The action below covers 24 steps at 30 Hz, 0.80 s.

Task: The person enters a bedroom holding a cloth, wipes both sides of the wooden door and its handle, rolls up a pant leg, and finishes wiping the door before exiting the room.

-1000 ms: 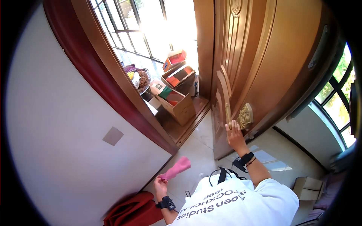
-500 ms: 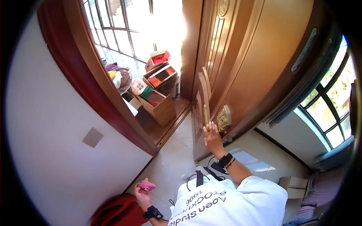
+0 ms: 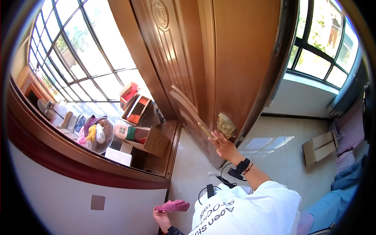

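Observation:
My right hand (image 3: 226, 148) is on the gold door handle (image 3: 205, 130), its fingers over the near end of the lever. A carved gold plate (image 3: 226, 125) sits beside it on the brown door (image 3: 244, 66), which stands open. Low at the front, my left hand (image 3: 161, 219) is closed around one end of a pink cloth (image 3: 174, 205). The rest of the cloth sticks out to the right, clear of the door. A black band is on each wrist.
Beyond the doorway are open boxes (image 3: 158, 143), a basin with colourful bundles (image 3: 102, 147) and a white box (image 3: 118, 156). The brown door frame (image 3: 137, 175) borders the left wall. To the right, a cardboard box (image 3: 319, 148) lies on the tiled floor near blue fabric (image 3: 329, 207).
The view has turned, showing more of the space beyond the doorway. My right hand stays at the handle. My left hand still holds the pink cloth, now stretched out longer.

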Tool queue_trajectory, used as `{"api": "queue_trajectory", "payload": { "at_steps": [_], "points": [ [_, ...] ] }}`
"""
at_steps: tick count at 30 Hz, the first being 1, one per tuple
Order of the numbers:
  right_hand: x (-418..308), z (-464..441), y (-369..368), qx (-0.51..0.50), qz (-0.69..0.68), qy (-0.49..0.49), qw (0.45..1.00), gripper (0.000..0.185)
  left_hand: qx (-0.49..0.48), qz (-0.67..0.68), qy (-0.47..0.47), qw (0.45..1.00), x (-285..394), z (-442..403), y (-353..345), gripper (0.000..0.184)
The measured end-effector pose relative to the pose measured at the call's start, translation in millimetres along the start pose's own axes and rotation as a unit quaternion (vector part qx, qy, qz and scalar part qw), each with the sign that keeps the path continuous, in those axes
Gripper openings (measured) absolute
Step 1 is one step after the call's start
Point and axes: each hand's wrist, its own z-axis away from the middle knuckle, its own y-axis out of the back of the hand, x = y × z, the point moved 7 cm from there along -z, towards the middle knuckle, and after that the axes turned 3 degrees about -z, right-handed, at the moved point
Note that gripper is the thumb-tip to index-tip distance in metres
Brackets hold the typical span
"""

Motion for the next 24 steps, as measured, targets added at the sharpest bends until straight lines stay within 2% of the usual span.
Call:
{"api": "queue_trajectory", "payload": {
  "at_steps": [4,6,8,10,12,14,17,19,20,22,24],
  "points": [
    [39.7,9.8,-6.4,-0.005,-0.033,-0.029,0.999,0.061,-0.058,-0.021,0.028,0.998,-15.5,-26.0,-57.1,0.019],
    [61.5,15.3,-8.6,-0.010,-0.001,-0.077,0.997,0.063,-0.064,-0.032,0.025,0.997,-19.2,-41.9,-80.9,0.019],
    [88.8,18.5,-6.0,-0.014,-0.019,-0.088,0.996,0.058,-0.101,-0.112,0.074,0.986,-35.4,-57.9,-114.4,0.017],
    [114.4,24.6,-14.6,-0.017,-0.033,-0.103,0.994,0.056,-0.090,-0.123,0.087,0.984,-45.1,-71.2,-151.6,0.016],
    [141.8,24.3,-10.0,-0.029,-0.090,-0.134,0.987,0.055,-0.119,-0.150,0.127,0.973,-63.9,-91.8,-187.2,0.017],
    [169.5,25.9,-12.8,-0.039,-0.087,-0.147,0.985,0.055,-0.129,-0.234,0.099,0.959,-67.5,-92.7,-246.6,0.017],
    [199.0,24.0,-20.0,-0.051,-0.106,-0.156,0.981,0.056,-0.174,-0.250,0.112,0.946,-100.2,-120.1,-299.6,0.016],
    [220.8,20.7,-15.2,-0.042,-0.123,-0.226,0.965,0.056,-0.208,-0.274,0.118,0.932,-124.1,-136.0,-332.5,0.016],
    [226.4,15.1,-13.5,-0.047,-0.127,-0.221,0.966,0.056,-0.230,-0.278,0.115,0.925,-133.2,-139.5,-354.9,0.017],
    [241.4,6.6,-3.9,0.012,-0.101,-0.262,0.960,0.051,-0.274,-0.289,0.105,0.911,-152.6,-145.2,-392.0,0.016],
    [246.1,-2.5,-7.0,0.050,-0.086,-0.253,0.962,0.051,-0.304,-0.299,0.092,0.900,-159.3,-143.5,-424.5,0.015]
  ]
}}
